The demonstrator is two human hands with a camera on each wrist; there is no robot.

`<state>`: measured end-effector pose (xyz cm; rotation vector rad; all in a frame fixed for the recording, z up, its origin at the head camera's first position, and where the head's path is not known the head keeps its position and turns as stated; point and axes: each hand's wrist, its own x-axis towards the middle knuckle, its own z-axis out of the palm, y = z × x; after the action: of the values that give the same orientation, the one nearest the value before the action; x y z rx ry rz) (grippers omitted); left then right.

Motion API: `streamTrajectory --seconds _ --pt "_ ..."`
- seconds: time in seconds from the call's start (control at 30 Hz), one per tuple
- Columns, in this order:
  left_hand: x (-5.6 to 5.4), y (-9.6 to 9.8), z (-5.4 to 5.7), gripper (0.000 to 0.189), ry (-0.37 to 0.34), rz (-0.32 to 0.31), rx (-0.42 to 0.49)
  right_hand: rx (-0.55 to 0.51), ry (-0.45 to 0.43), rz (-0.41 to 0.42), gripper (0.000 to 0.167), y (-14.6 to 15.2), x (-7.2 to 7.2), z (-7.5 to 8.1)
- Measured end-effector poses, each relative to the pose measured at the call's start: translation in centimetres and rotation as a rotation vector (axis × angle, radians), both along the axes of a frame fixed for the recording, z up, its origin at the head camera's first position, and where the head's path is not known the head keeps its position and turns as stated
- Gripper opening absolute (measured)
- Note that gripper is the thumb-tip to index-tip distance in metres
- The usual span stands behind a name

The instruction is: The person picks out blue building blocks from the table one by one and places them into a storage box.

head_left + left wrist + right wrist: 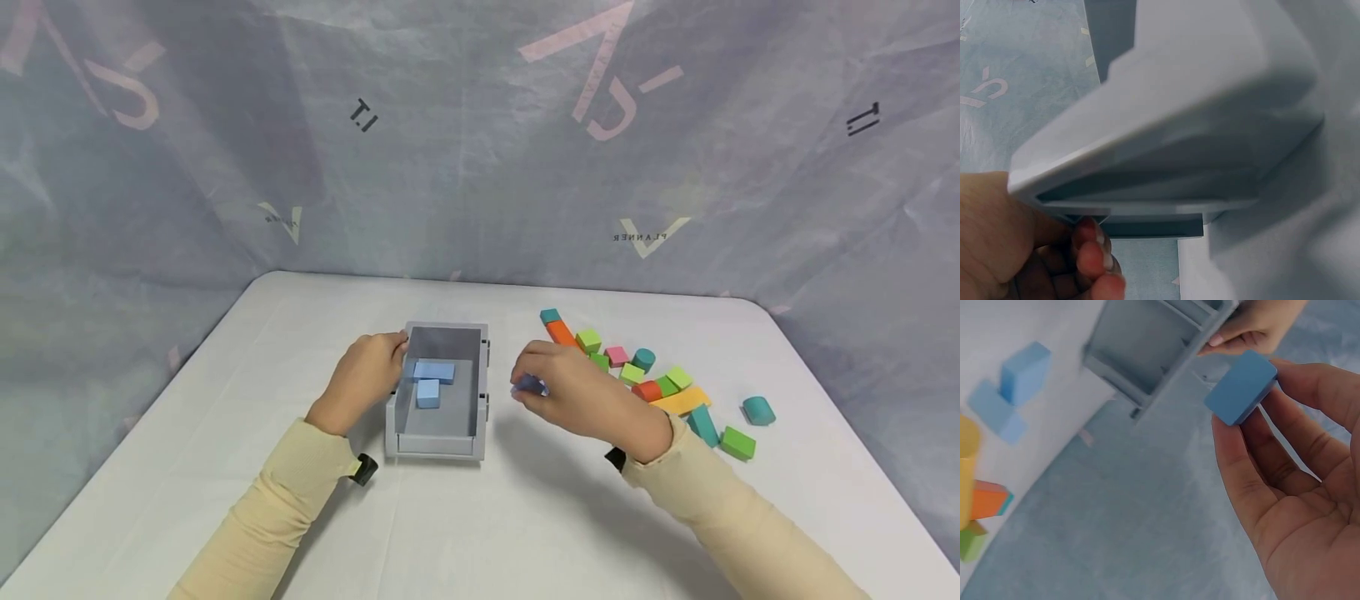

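Observation:
A grey open-topped plastic box (441,447) stands on the table, with a flat blue block (433,372) and a blue cube (428,394) inside. My left hand (363,377) grips the box's left rim; close up in the left wrist view, the fingertips (1091,256) curl at its edge. Just right of the box, my right hand (573,390) is raised above the table. Between thumb and fingers it pinches a small blue block (1241,387), apart from the box. In the head view that hand mostly covers the block.
Coloured blocks are scattered on the table's right side: a yellow-orange plank (682,402), a pink block (617,357), a teal cylinder (759,410), a green block (738,443) and several more. Two further blue blocks (1025,374) show in the right wrist view. A grey printed curtain (450,167) hangs behind.

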<state>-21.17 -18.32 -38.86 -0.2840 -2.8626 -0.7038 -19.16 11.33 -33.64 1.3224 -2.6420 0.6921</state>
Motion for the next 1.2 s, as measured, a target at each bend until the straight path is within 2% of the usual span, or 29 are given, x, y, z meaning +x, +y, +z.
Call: streamTrajectory --seconds 0.17,0.33,0.63,1.0,1.2 --pt "0.0 0.0 0.0 0.032 0.005 0.001 0.0 -0.012 0.036 0.023 0.008 -1.6 -0.7 1.2" --pt "-0.1 0.1 -0.1 0.033 0.002 0.004 -0.004 -0.006 0.057 0.031 0.007 -3.0 -1.3 1.7" --pt "-0.1 0.0 -0.2 0.032 0.015 -0.002 0.005 0.038 0.004 0.036 0.005 -5.6 -2.1 1.7" --pt "-0.2 -0.2 -0.1 0.033 0.013 -0.005 -0.025 0.114 -0.048 0.099 0.011 -9.3 -3.8 -0.5" --pt "-0.3 -0.2 -0.2 0.033 0.005 -0.013 -0.024 0.183 -0.062 0.141 0.007 -10.5 -3.5 -2.0"
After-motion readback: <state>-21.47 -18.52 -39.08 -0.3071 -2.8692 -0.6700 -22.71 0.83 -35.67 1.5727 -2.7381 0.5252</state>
